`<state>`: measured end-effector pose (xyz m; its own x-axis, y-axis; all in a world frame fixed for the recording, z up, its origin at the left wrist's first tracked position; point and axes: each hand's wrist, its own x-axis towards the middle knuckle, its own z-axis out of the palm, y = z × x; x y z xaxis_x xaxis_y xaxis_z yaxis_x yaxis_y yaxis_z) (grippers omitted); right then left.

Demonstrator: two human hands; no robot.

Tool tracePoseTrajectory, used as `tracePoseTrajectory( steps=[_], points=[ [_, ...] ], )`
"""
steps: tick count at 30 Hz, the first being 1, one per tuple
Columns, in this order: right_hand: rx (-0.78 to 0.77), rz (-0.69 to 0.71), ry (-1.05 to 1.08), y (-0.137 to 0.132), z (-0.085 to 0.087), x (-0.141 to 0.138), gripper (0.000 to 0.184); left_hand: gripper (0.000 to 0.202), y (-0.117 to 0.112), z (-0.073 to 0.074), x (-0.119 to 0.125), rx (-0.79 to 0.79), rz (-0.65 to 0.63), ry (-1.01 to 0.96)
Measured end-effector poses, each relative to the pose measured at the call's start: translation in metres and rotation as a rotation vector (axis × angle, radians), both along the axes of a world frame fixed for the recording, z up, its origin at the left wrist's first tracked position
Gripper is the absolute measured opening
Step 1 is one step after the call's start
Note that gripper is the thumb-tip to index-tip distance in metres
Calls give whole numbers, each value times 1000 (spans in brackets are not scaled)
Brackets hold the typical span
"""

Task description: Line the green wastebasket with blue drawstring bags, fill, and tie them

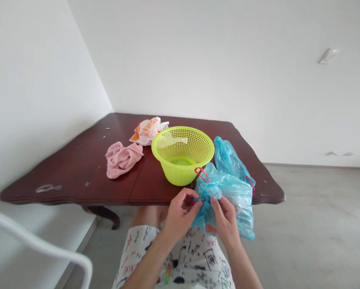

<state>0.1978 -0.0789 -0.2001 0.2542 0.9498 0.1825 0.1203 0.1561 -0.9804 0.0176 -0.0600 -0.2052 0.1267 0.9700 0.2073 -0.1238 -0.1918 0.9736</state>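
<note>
A blue plastic bag (pixel 232 192) with red drawstring loops hangs over the near edge of the dark wooden table (pixel 77 172). My left hand (pixel 180 216) pinches the red string at the bag's gathered mouth. My right hand (pixel 226 220) grips the bag's neck just beside it. Both hands sit in front of the table edge, above my lap. A second blue bag (pixel 228 158) lies on the table behind the first. A lime green plastic basket (pixel 183 154) stands upright just beyond my hands.
A crumpled pink cloth (pixel 122 158) lies left of the basket. A white and orange plastic bag (pixel 146 130) sits behind it. A white chair back (pixel 38 245) curves at the lower left. Walls close the left and far sides; grey floor lies to the right.
</note>
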Motion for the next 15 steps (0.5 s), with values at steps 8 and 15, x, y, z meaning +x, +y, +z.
tracePoseTrajectory(
  steps=[8,15],
  points=[
    [60,76,-48,-2,18,-5,47,47,-1,11,3,-95,-272,-189],
    [120,217,-63,0,30,2,38,49,2,18,-1,-178,-267,-137]
  ],
)
